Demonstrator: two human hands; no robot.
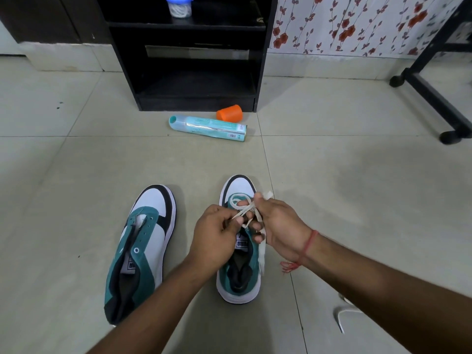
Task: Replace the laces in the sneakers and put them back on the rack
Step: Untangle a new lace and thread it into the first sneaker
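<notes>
Two teal, white and black sneakers stand on the tiled floor, toes pointing away from me. The left sneaker (143, 249) has bare eyelets and no lace. Over the right sneaker (238, 274) both hands pinch a cream lace (242, 209) that loops above the tongue. My left hand (217, 233) grips one strand from the left. My right hand (278, 226) holds the other strand, with the lace tip poking out past its thumb. Another white lace (342, 315) lies on the floor at the lower right.
A black rack (189, 80) with a low open shelf stands ahead against the wall. In front of it lie a teal spray can (208, 129) and an orange cap (229, 113). A black wheeled frame (434, 98) stands to the right.
</notes>
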